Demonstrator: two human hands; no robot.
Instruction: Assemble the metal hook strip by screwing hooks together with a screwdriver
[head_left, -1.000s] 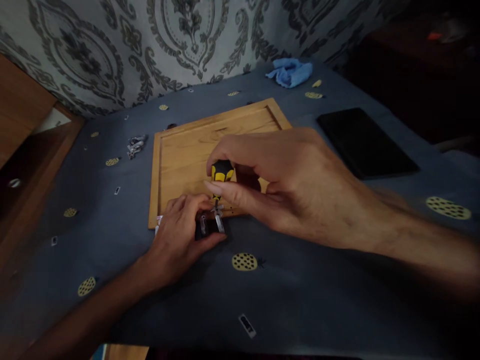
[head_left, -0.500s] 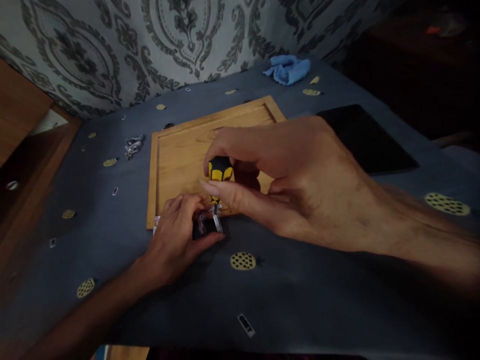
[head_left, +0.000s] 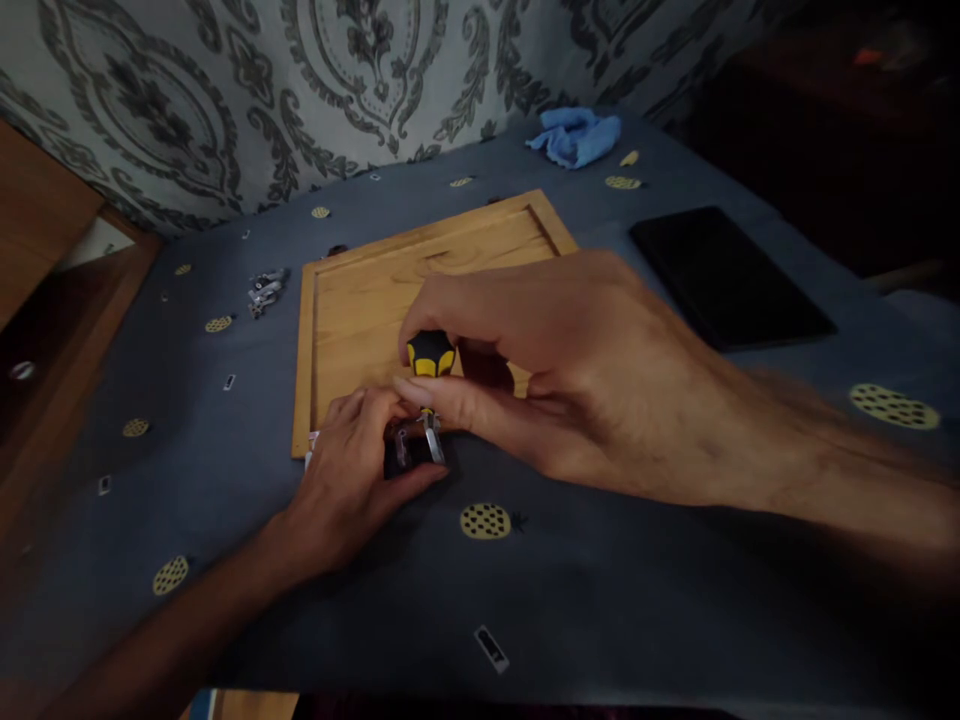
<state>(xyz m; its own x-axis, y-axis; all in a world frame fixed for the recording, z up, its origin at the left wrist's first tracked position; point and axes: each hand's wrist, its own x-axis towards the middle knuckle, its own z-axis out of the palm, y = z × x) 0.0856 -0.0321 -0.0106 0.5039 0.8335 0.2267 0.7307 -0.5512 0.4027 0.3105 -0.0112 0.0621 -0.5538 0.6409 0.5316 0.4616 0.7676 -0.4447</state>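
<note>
My right hand is closed around the black-and-yellow handle of a screwdriver, pinched between thumb and curled fingers. The screwdriver points down at a metal cabinet hinge on the near edge of a framed wooden cabinet door; its tip is too small to make out. Around the hinge curls my left hand, thumb below and fingers above on the door's edge. The door lies flat, and my right hand covers part of it.
Several loose metal hinges lie left of the door on the dark pineapple-print cloth. A black tablet-like slab rests at the right, with a crumpled blue cloth farther back. Patterned curtain fabric hangs behind.
My right hand and the screwdriver have shifted slightly down and left, nearer to the hinge. The left hand stays in place on the hinge.
</note>
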